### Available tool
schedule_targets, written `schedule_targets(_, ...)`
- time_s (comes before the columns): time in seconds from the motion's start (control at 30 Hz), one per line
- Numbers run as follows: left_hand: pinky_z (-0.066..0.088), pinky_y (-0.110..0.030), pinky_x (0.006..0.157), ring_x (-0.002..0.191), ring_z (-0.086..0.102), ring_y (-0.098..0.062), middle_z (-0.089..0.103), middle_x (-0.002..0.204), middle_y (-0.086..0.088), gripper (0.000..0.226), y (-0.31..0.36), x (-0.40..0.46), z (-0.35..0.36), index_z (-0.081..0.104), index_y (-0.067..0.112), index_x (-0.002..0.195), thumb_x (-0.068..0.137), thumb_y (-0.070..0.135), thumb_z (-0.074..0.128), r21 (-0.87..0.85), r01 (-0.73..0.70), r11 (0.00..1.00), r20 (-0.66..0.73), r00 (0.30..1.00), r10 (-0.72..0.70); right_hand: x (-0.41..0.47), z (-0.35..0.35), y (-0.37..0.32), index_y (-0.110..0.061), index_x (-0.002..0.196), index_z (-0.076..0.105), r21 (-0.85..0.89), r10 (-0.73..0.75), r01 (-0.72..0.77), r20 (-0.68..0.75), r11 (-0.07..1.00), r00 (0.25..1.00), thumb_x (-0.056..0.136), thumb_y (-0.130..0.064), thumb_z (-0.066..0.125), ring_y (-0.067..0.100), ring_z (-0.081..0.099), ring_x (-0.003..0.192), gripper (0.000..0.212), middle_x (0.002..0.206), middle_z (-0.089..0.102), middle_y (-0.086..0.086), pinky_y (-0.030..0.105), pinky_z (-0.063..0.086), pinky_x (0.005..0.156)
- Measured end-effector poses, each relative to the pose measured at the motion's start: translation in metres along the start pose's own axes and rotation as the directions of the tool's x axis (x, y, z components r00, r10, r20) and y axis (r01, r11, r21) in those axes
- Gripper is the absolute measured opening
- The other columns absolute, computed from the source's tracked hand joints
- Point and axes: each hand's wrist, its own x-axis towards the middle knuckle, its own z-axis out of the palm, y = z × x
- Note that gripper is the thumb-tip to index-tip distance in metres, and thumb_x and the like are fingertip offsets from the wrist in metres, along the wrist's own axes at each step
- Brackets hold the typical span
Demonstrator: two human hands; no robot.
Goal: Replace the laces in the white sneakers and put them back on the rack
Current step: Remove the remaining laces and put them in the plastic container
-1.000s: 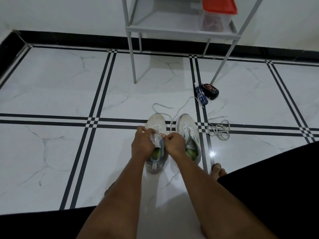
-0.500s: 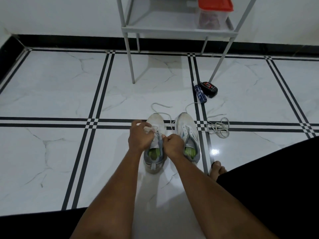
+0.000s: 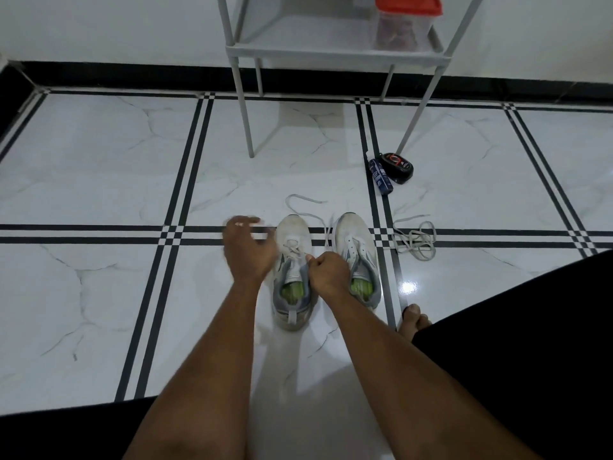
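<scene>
Two white sneakers side by side on tiled floor, long axes running 12 to 6, toes at 12 toward rack [image 3: 335, 53], heels toward person. Left sneaker [image 3: 292, 277] partly laced over tongue; lace [image 3: 300, 207] trailing from its toe area in loop toward 12. Right sneaker [image 3: 356, 257] just beside it at 3, touching or nearly so; cannot tell which.

Left hand [image 3: 247, 250] raised at 9 of left sneaker, blurred. Fingers spread and loosely curved, thumb apart from the rest. Whether a lace end sits in them cannot be told.

Right hand [image 3: 328, 270] between the two sneakers, at inner eyelet edge of left sneaker. Fingers curled tight together, thumb against forefinger, pinching something small there; likely the lace, too small to confirm.

Loose lace [image 3: 414, 240] heaped on floor at 3 of right sneaker, apart from it. Blue tube [image 3: 380, 176] and black tin [image 3: 397, 167] touching each other at 1, near rack leg. Red-lidded box [image 3: 406, 23] on rack shelf. Bare foot [image 3: 413, 322] at 4.
</scene>
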Motion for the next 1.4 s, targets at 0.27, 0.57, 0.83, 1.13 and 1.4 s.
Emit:
schedule_targets(0.27, 0.048, -0.033, 0.096, 0.124, 0.06, -0.019, 0.068, 0.119, 0.01, 0.02, 0.007, -0.023, 0.025, 0.08, 0.022, 0.098, 0.079, 0.022, 0.079, -0.198, 0.133, 0.971, 0.235, 0.968, -0.085, -0.001, -0.002, 0.002, -0.02, 0.06, 0.048, 0.009, -0.008, 0.008, -0.007, 1.0, 1.0, 0.105, -0.038, 0.064, 0.028, 0.062, 0.076, 0.051, 0.076, 0.067, 0.01, 0.032, 0.041, 0.069)
schedule_targets(0.57, 0.044, -0.051, 0.108, 0.135, 0.046, -0.025, 0.049, 0.151, 0.001, 0.044, 0.004, 0.001, -0.014, 0.073, 0.035, 0.119, 0.075, 0.04, 0.071, -0.026, 0.178, 0.984, -0.061, 0.982, -0.18, 0.005, -0.001, 0.002, -0.018, 0.058, 0.054, 0.012, 0.053, -0.053, 0.03, 0.999, 0.998, 0.102, -0.043, 0.066, 0.027, 0.064, 0.072, 0.052, 0.067, 0.061, 0.004, 0.029, 0.043, 0.07)
schedule_targets(0.83, 0.039, -0.043, 0.107, 0.129, 0.048, -0.02, 0.062, 0.136, 0.01, 0.014, -0.004, -0.026, 0.03, 0.083, 0.026, 0.085, 0.083, 0.035, 0.072, 0.201, -0.336, 0.92, 0.305, 0.914, 0.268, 0.009, 0.001, 0.007, -0.018, 0.057, 0.056, -0.008, 0.042, -0.042, 0.022, 0.999, 0.999, 0.101, -0.045, 0.066, 0.028, 0.066, 0.072, 0.052, 0.067, 0.064, 0.004, 0.031, 0.045, 0.067)
schedule_targets(1.13, 0.048, -0.055, 0.1, 0.139, 0.043, -0.035, 0.038, 0.157, -0.01, 0.084, -0.015, 0.004, -0.019, 0.037, 0.017, 0.155, 0.087, 0.053, 0.072, -0.001, 0.32, 0.947, -0.169, 0.934, -0.316, 0.009, 0.005, 0.008, -0.02, 0.058, 0.051, 0.007, 0.01, -0.01, 0.026, 1.0, 1.0, 0.101, -0.045, 0.066, 0.033, 0.07, 0.08, 0.052, 0.076, 0.07, 0.009, 0.038, 0.058, 0.077)
schedule_targets(1.4, 0.056, -0.04, 0.083, 0.099, 0.07, -0.028, 0.07, 0.115, -0.001, 0.065, -0.013, -0.056, 0.011, 0.037, 0.033, 0.15, 0.091, 0.041, 0.064, 0.137, -0.147, 0.98, 0.285, 0.953, 0.103, 0.003, 0.004, 0.014, -0.025, 0.091, 0.078, 0.049, -0.148, 0.148, 0.011, 0.988, 0.989, 0.099, -0.053, 0.068, 0.018, 0.07, 0.081, 0.031, 0.085, 0.077, -0.003, 0.034, 0.056, 0.076)
